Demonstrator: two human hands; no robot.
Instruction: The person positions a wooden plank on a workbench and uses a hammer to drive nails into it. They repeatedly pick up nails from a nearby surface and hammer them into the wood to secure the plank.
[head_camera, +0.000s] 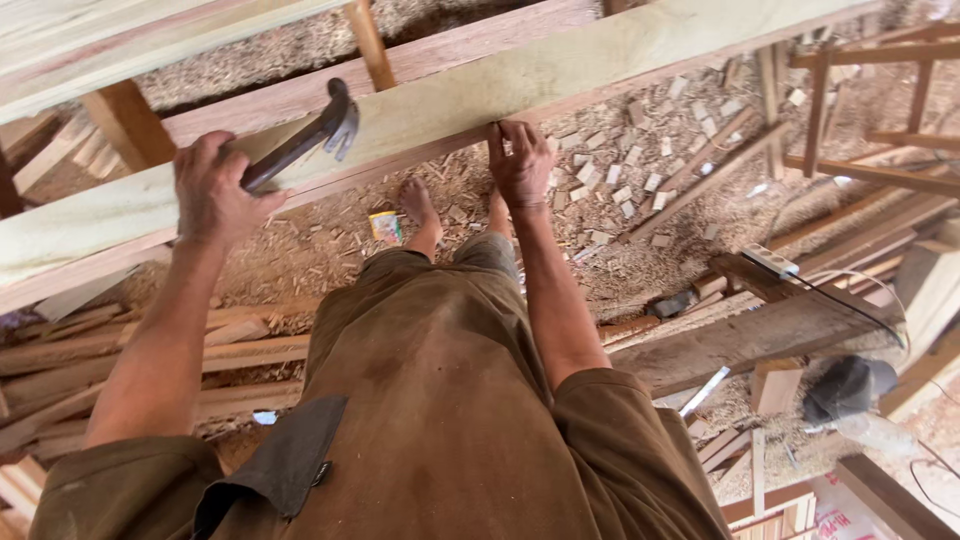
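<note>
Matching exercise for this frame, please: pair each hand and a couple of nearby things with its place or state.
1. left hand
2. right hand
3. long pale wooden plank
4. small yellow-and-white can

a. on the wood-chip floor by a bare foot
b. fingers gripping the plank's near edge
c. runs across the view under both hands
d. closed on a dark metal claw hammer

Pairs: 1-d, 2-b, 3-c, 4-a

— What lies beyond the hands?
— A floor (640, 250) strewn with wood shavings and small offcut blocks (625, 165).
— And right of them?
— A white power strip (768, 260), loose slats (880, 225), a dark cap (848, 388).
</note>
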